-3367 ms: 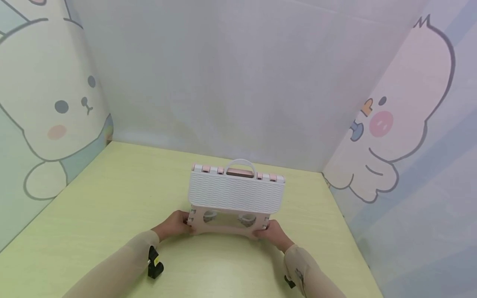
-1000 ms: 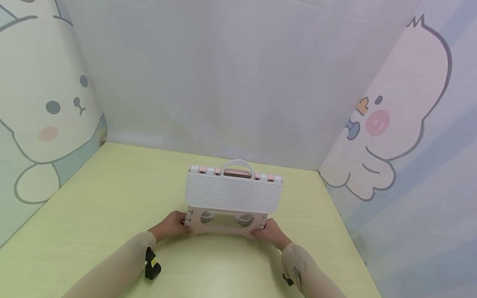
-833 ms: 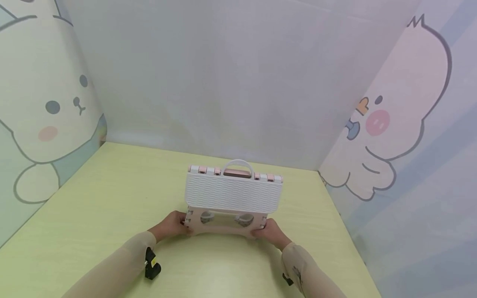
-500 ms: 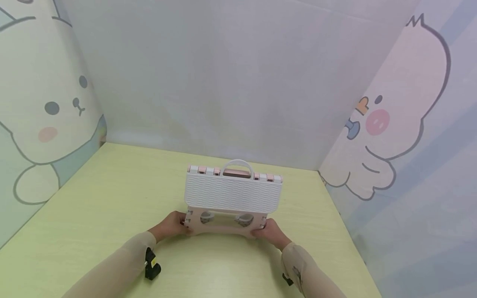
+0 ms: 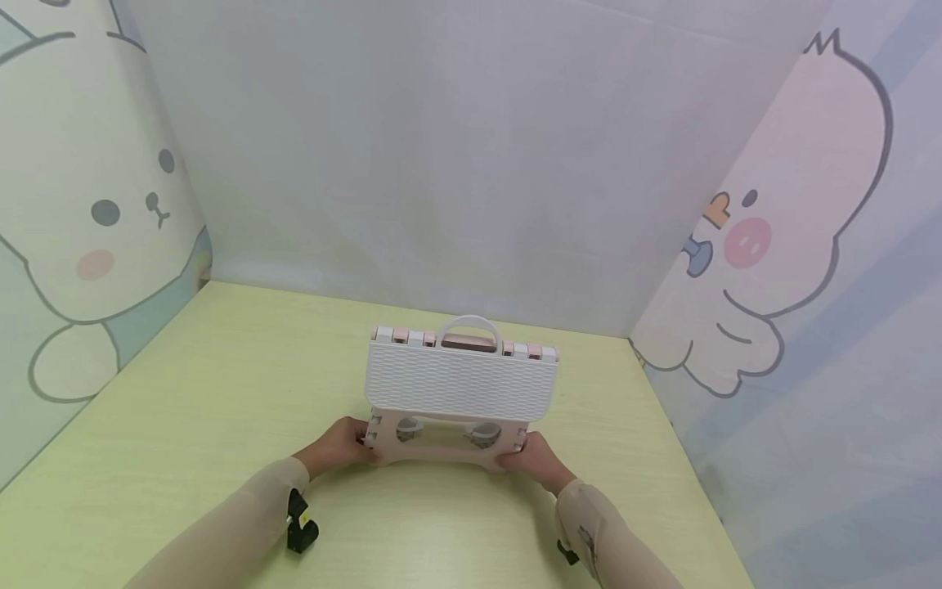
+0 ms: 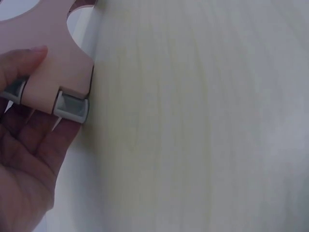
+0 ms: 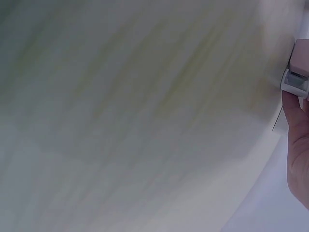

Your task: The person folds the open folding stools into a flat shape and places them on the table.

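A folding step stool (image 5: 462,378) with a white woven-textured top, pink legs and a white arched handle stands in the middle of the head view. My left hand (image 5: 340,446) grips the left side of its pink leg panel. In the left wrist view the left thumb (image 6: 24,63) lies on the pink panel (image 6: 60,67), with the fingers curled beneath its hinged edge. On the opposite side my right hand (image 5: 540,462) holds the panel's right edge, thumb in front. Only a corner of the stool (image 7: 300,63) and part of the right hand (image 7: 299,145) show in the right wrist view.
The pale yellow table (image 5: 221,393) extends around the stool. A plain light curtain (image 5: 441,164) hangs behind it, and cartoon-printed curtains (image 5: 110,245) rise at both sides. Black wrist devices (image 5: 300,523) are strapped over the beige sleeves (image 5: 235,523).
Since the oldest frame the whole scene has shifted slightly left in the head view. Both hands keep the same hold on the stool, which stays in the same pose.
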The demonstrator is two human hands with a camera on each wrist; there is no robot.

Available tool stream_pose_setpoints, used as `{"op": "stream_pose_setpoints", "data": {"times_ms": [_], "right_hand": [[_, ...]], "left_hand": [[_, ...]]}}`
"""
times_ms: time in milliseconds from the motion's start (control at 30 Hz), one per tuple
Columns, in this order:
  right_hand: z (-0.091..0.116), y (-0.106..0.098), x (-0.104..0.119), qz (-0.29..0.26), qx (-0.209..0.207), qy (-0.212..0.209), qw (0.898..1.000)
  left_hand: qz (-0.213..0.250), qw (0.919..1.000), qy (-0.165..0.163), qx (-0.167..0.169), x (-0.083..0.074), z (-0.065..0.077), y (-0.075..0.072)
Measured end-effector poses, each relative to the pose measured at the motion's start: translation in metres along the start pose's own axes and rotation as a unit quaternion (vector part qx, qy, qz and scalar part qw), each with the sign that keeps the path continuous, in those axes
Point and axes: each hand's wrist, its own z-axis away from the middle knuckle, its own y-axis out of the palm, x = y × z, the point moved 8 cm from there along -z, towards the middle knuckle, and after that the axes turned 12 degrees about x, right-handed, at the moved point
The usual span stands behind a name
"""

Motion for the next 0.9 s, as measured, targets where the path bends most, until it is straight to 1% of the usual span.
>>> {"op": "stream_pose_setpoints", "data": {"times_ms": [33,100,200,400,733,900], "right_hand": [[0.000,0.000,0.000,-0.001,0.000,0.000,1.000],[-0.003,0.000,-0.009,-0.001,-0.001,0.001,1.000],[-0.004,0.000,-0.011,0.000,-0.003,-0.001,1.000],[-0.005,-0.002,-0.012,-0.004,-0.006,-0.001,1.000],[-0.005,-0.001,-0.013,-0.007,-0.004,-0.009,1.000],[-0.006,-0.001,-0.014,-0.001,-0.003,-0.005,1.000]], "left_hand": [[0.000,1.0000,-0.001,0.001,0.000,0.000,0.000],[0.003,1.0000,-0.005,0.002,0.001,0.000,0.000],[0.005,0.9999,-0.010,0.003,0.001,0.000,0.000],[-0.001,1.0000,0.004,0.000,-0.001,0.000,0.000],[-0.002,0.9999,-0.011,0.000,0.001,-0.001,-0.001],[-0.004,1.0000,-0.004,0.004,0.001,-0.002,0.000]]}}
